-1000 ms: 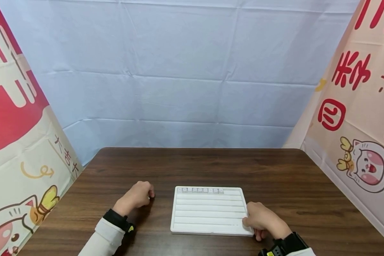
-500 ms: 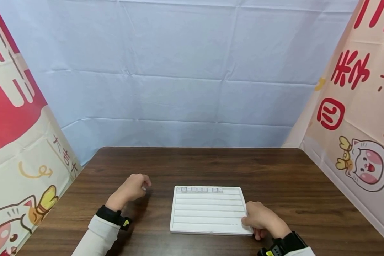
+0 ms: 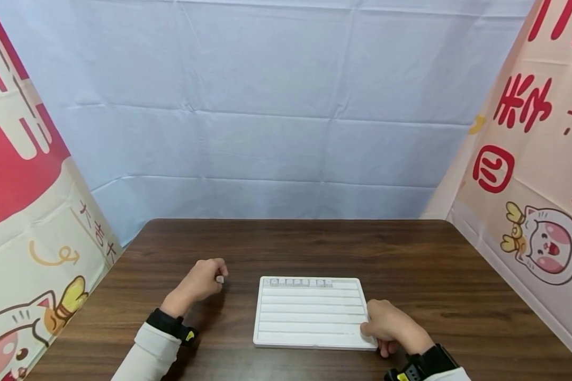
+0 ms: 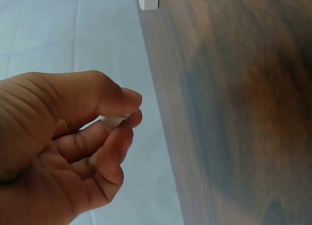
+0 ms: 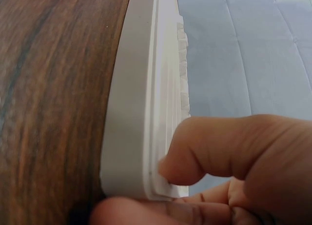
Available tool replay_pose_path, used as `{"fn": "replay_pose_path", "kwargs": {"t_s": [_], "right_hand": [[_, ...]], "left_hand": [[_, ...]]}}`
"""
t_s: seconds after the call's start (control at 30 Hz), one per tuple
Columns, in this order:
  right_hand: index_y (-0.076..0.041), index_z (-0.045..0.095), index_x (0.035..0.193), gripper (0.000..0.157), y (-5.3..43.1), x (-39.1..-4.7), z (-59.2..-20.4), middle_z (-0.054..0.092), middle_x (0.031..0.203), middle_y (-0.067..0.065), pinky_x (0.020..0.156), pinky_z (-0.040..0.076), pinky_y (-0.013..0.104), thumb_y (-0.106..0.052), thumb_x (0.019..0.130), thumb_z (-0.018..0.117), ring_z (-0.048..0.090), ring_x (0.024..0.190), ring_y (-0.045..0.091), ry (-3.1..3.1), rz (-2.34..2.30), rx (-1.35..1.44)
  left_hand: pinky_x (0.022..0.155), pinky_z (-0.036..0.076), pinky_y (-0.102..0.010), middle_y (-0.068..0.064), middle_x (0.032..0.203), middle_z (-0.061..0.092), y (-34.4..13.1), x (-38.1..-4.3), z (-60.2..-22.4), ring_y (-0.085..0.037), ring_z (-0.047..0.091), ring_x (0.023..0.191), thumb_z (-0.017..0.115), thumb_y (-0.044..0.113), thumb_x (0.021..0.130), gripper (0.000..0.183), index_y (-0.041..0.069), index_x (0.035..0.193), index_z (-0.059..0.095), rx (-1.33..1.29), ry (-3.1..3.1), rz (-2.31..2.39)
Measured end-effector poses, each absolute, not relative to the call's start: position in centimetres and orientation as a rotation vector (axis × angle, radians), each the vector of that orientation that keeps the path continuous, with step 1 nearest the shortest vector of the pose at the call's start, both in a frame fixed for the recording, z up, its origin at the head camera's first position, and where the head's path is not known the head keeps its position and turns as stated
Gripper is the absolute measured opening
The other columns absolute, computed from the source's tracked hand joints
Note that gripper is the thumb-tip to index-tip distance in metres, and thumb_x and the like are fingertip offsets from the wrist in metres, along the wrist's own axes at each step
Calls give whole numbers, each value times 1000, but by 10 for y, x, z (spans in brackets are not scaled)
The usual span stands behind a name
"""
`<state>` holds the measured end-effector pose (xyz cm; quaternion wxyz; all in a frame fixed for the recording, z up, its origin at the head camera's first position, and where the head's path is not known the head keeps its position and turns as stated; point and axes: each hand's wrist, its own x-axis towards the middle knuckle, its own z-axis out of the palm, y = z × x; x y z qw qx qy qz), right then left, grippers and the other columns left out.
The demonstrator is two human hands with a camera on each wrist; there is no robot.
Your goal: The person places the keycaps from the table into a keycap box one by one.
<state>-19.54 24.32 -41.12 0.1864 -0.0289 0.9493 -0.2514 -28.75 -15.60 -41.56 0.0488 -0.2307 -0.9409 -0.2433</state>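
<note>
A white, rectangular board with ridged rows lies on the brown table, with several small pale tiles lined up along its far row. My right hand holds the board's near right corner; in the right wrist view the thumb presses on its top and the other fingers are at its lower edge. Left of the board, over the table, my left hand pinches a small whitish piece between thumb and fingers. Most of that piece is hidden by the fingertips.
The dark wood-grain table carries the board near its front. A pale blue cloth hangs behind it, and printed cloths stand at the left and right.
My left hand has risen from the tabletop and moved slightly away and to the left, and the whitish piece now shows at its fingertips. The right hand and board have stayed put.
</note>
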Motion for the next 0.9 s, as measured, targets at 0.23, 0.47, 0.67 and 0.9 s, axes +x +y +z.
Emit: {"fn": "replay_pose_path", "kwargs": {"t_s": [0.23, 0.47, 0.67, 0.9], "right_hand": [[-1, 55, 67, 13, 243, -196, -412, 52, 40, 7, 32, 39, 25, -3, 79, 58, 50, 31, 13, 2670, -713, -74], [-1, 54, 67, 13, 243, -194, -412, 53, 41, 8, 33, 40, 25, -3, 80, 58, 51, 31, 12, 2663, -706, -55], [0, 55, 70, 11, 245, -194, -413, 52, 41, 9, 32, 40, 25, -2, 81, 57, 50, 31, 13, 2659, -730, -65], [1, 55, 73, 8, 244, -195, -413, 52, 41, 9, 32, 40, 26, -1, 80, 57, 50, 31, 14, 2664, -749, -71]], "left_hand": [[60, 45, -32, 3, 73, 58, -152, -288, -417, -13, 54, 67, 67, -10, 69, 20, 6, 80, 64, -716, -2813, -732], [59, 45, -29, -1, 77, 52, -150, -286, -420, -12, 53, 67, 73, -9, 69, 19, 5, 79, 66, -688, -2800, -786], [59, 46, -27, -1, 76, 56, -151, -286, -423, -12, 55, 68, 72, -11, 70, 20, 3, 82, 65, -604, -2811, -892], [55, 46, -26, 0, 71, 57, -153, -286, -423, -10, 55, 65, 71, -11, 70, 21, 6, 75, 61, -574, -2814, -972]]}}
